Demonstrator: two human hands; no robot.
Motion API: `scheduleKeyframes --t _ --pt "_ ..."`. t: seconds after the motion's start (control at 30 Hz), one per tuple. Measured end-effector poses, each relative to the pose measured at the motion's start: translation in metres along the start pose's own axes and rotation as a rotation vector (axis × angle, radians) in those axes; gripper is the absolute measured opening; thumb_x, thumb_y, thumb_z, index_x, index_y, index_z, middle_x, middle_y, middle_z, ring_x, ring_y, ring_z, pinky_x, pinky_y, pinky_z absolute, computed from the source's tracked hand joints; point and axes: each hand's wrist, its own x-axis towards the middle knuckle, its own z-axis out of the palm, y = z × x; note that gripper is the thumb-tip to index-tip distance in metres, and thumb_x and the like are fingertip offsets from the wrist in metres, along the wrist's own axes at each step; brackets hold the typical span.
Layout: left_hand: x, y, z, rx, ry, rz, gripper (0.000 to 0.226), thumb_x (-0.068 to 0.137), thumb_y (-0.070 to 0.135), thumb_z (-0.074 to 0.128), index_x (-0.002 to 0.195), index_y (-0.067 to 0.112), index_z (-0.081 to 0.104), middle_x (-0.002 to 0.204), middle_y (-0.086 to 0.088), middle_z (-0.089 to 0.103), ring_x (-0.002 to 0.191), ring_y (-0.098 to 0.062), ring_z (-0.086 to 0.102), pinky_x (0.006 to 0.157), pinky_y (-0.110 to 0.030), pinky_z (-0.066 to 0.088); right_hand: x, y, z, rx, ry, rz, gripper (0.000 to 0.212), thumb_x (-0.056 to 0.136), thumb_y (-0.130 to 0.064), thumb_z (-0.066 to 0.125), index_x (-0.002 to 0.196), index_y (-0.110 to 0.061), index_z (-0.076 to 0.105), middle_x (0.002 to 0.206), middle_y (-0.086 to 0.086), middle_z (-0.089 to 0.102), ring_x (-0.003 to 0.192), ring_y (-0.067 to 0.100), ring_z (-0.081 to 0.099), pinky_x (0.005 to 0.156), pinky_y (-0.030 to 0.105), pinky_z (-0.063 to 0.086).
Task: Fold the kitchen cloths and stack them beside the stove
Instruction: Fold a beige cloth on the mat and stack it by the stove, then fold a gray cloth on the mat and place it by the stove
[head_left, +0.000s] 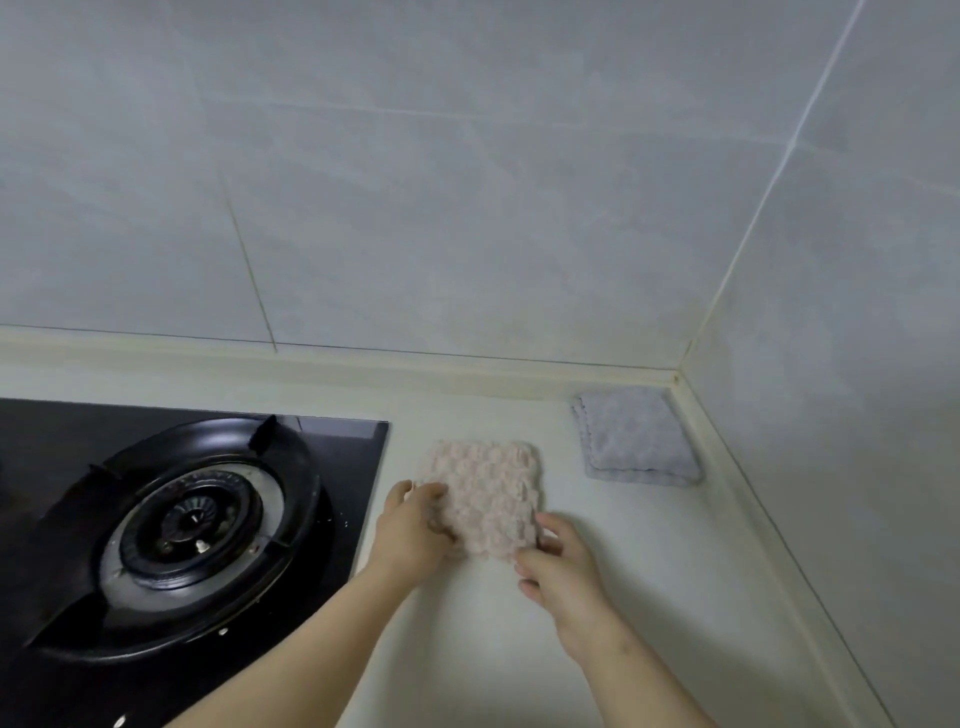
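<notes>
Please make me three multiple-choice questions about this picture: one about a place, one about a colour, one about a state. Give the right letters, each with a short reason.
1. Where does the grey cloth lie?
A. on a shelf
B. in the far corner of the counter
C. in a sink

2. What colour is the cloth that both hands hold?
A. pink
B. green
C. black

3. How do the two cloths lie?
A. stacked
B. overlapping
C. apart

Answers:
1 B: it lies folded and flat where the counter meets both walls.
2 A: the left hand and the right hand grip the pink cloth.
3 C: bare counter shows between them.
</notes>
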Motion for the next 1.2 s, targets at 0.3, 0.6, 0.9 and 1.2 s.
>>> scheduleKeyframes --t 0.3,0.6,0.9,1.2 --pt "0.070 0.019 -0.002 0.038 0.132 -0.025 0.044 0.082 0.004 0.052 0.124 0.018 0.055 0.132 -0.003 0.041 0.101 -0.019 0.053 0.082 -0.021 0.038 0.070 -0.023 0.014 -0.044 0.011 -0.108 0.033 0.084 0.005 0.057 0.108 -0.018 0.055 0.090 -0.001 0.057 0.074 0.010 0.051 0.071 0.026 0.045" --pt "0.087 0.015 0.003 0.054 0.231 -0.068 0.040 0.086 0.021 0.058 0.125 0.026 0.055 0.127 0.000 0.045 0.113 -0.018 0.048 0.085 -0.024 0.038 0.110 -0.034 0.022 -0.200 0.044 -0.155 0.039 0.087 0.004 0.051 0.117 -0.019 0.056 0.103 -0.002 0.057 0.096 0.014 0.053 0.093 0.035 0.045" --pt "0.065 0.025 -0.018 0.039 0.150 -0.056 0.041 0.090 0.023 0.049 0.130 0.027 0.049 0.137 0.002 0.040 0.119 -0.025 0.046 0.095 -0.036 0.041 0.068 -0.029 0.018 -0.102 0.078 -0.061 0.041 0.087 -0.002 0.052 0.127 -0.012 0.047 0.104 0.006 0.048 0.073 0.012 0.045 0.066 0.024 0.037" --pt "-0.068 0.000 -0.090 -0.520 0.308 -0.086 0.019 0.090 0.015 0.055 0.093 0.032 0.063 0.096 0.012 0.067 0.095 -0.007 0.061 0.076 -0.022 0.045 -0.051 -0.050 0.092 -0.154 -0.281 -0.141 0.018 0.090 -0.004 0.049 0.087 -0.018 0.059 0.072 -0.001 0.053 0.068 0.015 0.049 0.060 0.025 0.037"
